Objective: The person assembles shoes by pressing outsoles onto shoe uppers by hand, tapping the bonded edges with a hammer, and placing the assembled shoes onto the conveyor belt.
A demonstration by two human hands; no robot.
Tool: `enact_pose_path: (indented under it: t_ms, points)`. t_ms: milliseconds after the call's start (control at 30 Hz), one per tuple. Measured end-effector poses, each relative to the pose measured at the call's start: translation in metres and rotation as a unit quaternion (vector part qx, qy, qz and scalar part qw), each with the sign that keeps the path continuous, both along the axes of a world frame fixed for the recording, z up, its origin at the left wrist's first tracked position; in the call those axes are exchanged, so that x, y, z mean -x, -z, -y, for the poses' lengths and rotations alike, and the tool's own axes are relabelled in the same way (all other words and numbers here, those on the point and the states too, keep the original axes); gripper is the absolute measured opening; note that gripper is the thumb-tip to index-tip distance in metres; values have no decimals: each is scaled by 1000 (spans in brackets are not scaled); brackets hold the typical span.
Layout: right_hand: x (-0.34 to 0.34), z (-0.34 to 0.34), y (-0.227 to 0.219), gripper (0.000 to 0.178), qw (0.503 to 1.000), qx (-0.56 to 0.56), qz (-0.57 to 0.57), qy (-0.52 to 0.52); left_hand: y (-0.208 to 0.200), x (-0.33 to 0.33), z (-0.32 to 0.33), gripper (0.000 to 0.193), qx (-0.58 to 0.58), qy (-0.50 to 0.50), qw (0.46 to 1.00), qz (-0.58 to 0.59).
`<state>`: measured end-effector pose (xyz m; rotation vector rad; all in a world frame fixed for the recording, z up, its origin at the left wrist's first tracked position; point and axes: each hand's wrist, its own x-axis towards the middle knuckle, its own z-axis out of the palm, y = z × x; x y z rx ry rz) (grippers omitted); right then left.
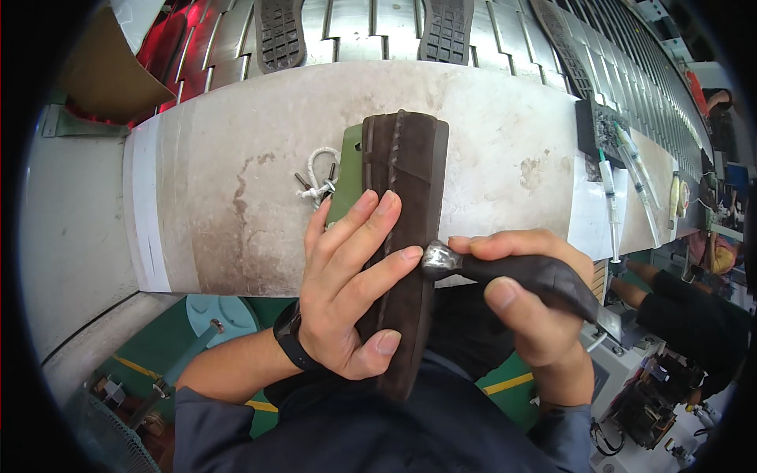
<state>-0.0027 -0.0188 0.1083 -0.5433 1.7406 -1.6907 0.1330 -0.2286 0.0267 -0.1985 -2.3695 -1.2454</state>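
Note:
A dark brown shoe lies on its side, one end on the table and the other over its near edge. Beneath it shows a green shoe last with a small hole. My left hand holds the shoe, its fingers and thumb spread across the brown side. In my right hand is a hand tool with a dark wrapped handle, gripped between thumb and fingers. Its rounded metal head touches the shoe's right edge, close to my left fingertips. A white cord loop lies left of the last.
Behind the worn pale table runs a metal slat conveyor carrying several dark soles. Syringes and a black block sit at the right end. A blue stool stands lower left; another person is at far right.

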Motion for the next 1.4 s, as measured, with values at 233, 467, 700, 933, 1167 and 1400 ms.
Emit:
enact_pose_path:
  t_ms: [233,467,700,933,1167,1400]
  points:
    - [-26,-23,12,29,993,53,99,47,0,2,-4,64,-29,7,1000,0]
    - [7,12,-35,30,984,-121,-82,-103,-4,0,0,65,-18,14,1000,16]
    - [15,31,2,20,951,-52,-295,72,-6,3,-4,64,-15,3,1000,6]
    - [9,29,21,21,969,36,-162,183,-14,3,2,99,113,36,993,30]
    - [-105,-71,27,28,986,16,-76,147,-54,35,7,68,330,272,901,-78]
    - [-162,-95,33,30,977,96,-51,185,-43,41,-8,32,301,226,918,-128]
